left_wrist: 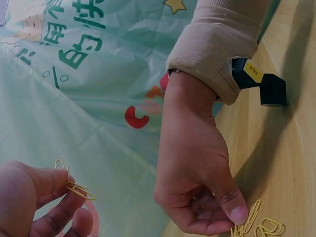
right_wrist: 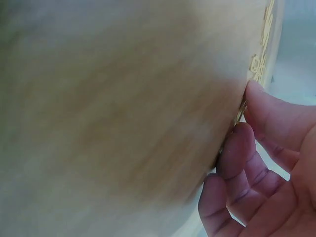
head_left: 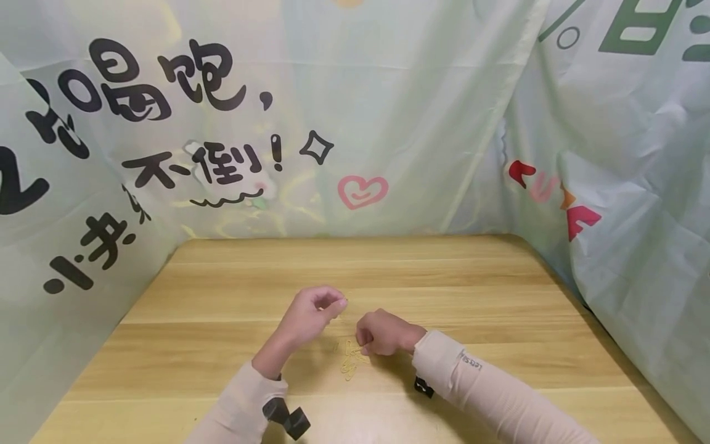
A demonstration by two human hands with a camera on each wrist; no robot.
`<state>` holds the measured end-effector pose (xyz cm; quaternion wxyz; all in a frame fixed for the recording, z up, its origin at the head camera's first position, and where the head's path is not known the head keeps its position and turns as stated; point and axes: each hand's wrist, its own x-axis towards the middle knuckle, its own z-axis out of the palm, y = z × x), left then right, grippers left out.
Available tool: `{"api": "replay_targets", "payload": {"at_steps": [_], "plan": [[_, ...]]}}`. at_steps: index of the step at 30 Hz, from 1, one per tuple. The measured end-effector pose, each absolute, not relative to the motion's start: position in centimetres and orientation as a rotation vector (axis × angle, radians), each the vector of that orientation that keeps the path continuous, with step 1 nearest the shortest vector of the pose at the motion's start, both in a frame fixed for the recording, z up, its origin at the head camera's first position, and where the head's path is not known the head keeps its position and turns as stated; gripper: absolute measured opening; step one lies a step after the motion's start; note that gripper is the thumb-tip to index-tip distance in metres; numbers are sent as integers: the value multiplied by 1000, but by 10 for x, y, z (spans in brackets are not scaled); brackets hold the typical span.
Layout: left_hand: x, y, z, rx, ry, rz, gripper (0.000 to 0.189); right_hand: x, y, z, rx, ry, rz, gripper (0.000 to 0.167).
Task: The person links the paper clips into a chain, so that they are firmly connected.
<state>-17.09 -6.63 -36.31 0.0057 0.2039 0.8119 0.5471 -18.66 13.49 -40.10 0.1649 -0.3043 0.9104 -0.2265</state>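
Note:
My left hand [head_left: 310, 313] is raised over the table and pinches yellow paper clips between thumb and fingertips. In the left wrist view, one paper clip [left_wrist: 82, 191] hangs down from the fingertips and another sticks up, seemingly joined to it. My right hand [head_left: 384, 333] is down at the tabletop, beside several loose yellow paper clips [head_left: 349, 369]. In the right wrist view, a paper clip [right_wrist: 240, 114] lies between its thumb and index fingertip, partly hidden. More loose paper clips [left_wrist: 271, 227] lie right by these fingers.
The wooden table [head_left: 222, 277] has a printed curtain [head_left: 432, 135] along its back and both sides. Dark wrist devices [head_left: 287, 418] are strapped at both sleeves.

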Motion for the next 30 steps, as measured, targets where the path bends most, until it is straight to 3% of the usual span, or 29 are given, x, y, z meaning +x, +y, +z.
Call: {"api": "replay_targets", "payload": {"at_steps": [14,30], "plan": [[-171,-63,-360,635,2521,1763,11,-188,139,-398,-869,2606,-671,24],[-173,-67,-367,616,2506,1787,7,-192,146,-394,-986,2686,-856,18]]}}
